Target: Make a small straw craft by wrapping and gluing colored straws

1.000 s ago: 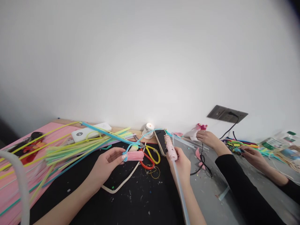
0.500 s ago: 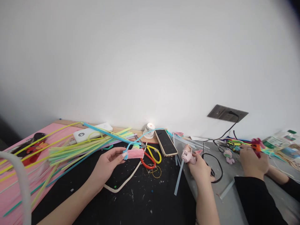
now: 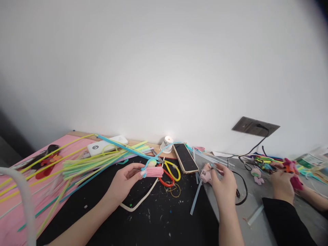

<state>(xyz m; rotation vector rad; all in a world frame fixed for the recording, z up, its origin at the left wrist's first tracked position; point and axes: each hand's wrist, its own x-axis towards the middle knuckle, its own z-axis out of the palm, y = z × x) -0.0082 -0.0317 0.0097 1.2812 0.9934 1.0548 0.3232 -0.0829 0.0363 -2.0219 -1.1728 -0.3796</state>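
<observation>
Between the thumb and fingers of my left hand (image 3: 128,179) is a pink pipe-cleaner bundle (image 3: 153,172), bound at its near end with light blue pipe cleaner. A small pale yellow-green piece (image 3: 152,163) sits just behind the bundle. My right hand (image 3: 223,186) is beside the pink hot glue gun (image 3: 205,173), thumb and fingers apart. The gun lies on the grey table, a translucent glue stick (image 3: 196,199) jutting from it toward me. Scissors with red and yellow handles (image 3: 172,173) lie just past the bundle.
Many pastel pipe cleaners (image 3: 94,164) spread across the left side near a white power bank (image 3: 106,146). A phone (image 3: 186,158) and a white cup (image 3: 167,144) stand by the wall. A black cord (image 3: 247,191) loops at right, near a co-worker's hands (image 3: 283,186) holding pink and orange pieces.
My right hand has loosened from the glue gun and its fingers have parted. My left hand still holds the pink bundle. The whole view has shifted slightly.
</observation>
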